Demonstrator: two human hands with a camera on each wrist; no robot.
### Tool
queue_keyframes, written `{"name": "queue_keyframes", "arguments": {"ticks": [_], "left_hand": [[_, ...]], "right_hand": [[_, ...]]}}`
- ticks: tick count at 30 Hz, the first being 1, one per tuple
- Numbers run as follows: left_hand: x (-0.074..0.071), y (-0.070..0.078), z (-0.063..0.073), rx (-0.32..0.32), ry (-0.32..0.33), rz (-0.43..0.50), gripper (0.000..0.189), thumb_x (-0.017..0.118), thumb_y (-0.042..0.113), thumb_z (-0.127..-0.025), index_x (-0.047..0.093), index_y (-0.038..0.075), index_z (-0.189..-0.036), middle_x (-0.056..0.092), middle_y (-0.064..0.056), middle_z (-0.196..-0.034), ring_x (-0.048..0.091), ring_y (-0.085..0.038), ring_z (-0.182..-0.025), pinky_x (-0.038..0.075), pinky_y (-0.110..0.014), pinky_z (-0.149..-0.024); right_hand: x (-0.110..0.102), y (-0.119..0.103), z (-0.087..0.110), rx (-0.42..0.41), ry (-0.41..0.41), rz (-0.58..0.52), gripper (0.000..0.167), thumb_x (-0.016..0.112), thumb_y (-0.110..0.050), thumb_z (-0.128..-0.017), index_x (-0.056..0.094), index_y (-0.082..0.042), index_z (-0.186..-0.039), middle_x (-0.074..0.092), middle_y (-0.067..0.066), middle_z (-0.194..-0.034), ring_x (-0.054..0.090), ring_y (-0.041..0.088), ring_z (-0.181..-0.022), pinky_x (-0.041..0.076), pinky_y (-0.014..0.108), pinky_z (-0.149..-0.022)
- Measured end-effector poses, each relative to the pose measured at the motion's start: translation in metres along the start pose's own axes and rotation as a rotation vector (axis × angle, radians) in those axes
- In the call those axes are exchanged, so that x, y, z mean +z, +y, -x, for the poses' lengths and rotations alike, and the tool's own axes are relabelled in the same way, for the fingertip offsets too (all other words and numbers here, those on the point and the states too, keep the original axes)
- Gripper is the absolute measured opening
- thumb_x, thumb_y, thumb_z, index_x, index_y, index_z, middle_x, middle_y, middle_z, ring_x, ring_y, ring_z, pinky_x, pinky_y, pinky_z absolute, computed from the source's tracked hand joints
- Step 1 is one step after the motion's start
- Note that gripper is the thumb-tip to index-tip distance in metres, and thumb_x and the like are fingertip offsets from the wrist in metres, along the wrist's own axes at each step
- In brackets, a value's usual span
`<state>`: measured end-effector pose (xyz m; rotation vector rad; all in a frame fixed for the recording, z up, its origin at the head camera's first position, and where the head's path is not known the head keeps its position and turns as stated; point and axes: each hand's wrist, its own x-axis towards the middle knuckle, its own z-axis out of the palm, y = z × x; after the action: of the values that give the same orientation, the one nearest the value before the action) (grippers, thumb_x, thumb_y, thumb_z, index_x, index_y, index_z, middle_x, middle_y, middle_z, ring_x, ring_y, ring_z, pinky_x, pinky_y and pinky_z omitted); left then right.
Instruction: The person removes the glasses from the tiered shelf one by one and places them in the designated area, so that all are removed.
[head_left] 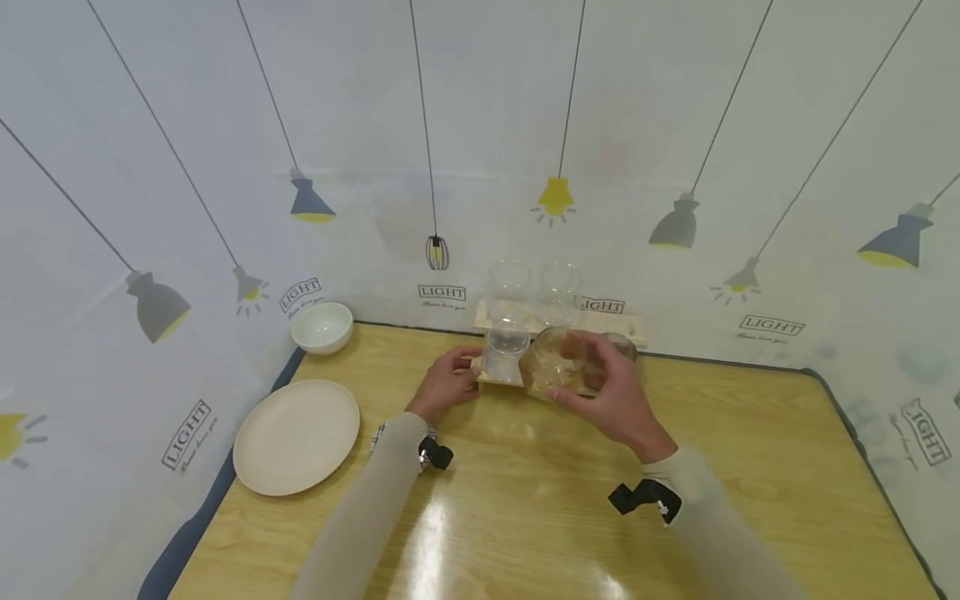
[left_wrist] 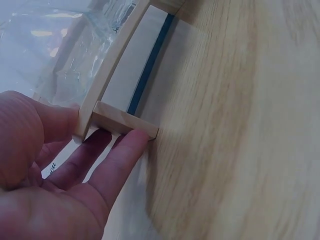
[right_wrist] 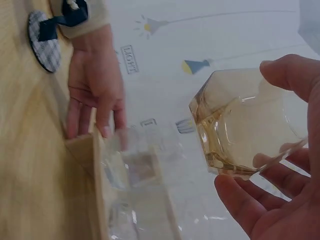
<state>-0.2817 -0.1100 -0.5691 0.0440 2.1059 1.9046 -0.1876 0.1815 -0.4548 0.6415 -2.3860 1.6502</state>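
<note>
My left hand (head_left: pixel 446 383) grips the left end of a small wooden rack (left_wrist: pixel 111 72), thumb on its upper board and fingers against the end piece. My right hand (head_left: pixel 621 398) holds an amber faceted glass (right_wrist: pixel 232 122) tilted on its side, thumb on one side and fingers on the other. In the head view this glass is in front of the rack's right part. Clear glasses (head_left: pixel 507 340) stand on the rack's front left, and more clear glasses (head_left: pixel 510 279) are on the back row. A darker glass (head_left: pixel 621 343) shows partly behind my right hand.
A white bowl (head_left: pixel 322 327) sits at the table's back left corner, with a large pale plate (head_left: pixel 297 437) nearer me. Behind the rack rises a wall covering printed with lamps (head_left: pixel 495 208). The wooden table (head_left: pixel 517 500) stretches toward me.
</note>
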Motion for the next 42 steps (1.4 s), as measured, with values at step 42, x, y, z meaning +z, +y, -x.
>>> {"name": "queue_keyframes", "arguments": {"ticks": [42], "left_hand": [[-0.006, -0.001, -0.003, -0.02, -0.087, 0.107, 0.042, 0.064, 0.006, -0.105, 0.057, 0.012, -0.146, 0.057, -0.022, -0.136, 0.07, -0.033, -0.116, 0.065, -0.04, -0.097]], "right_hand": [[0.125, 0.065, 0.021, 0.144, -0.203, 0.098, 0.074, 0.095, -0.022, -0.078, 0.057, -0.011, -0.14, 0.068, 0.009, -0.132, 0.067, 0.029, -0.125, 0.061, 0.043, -0.104]]}}
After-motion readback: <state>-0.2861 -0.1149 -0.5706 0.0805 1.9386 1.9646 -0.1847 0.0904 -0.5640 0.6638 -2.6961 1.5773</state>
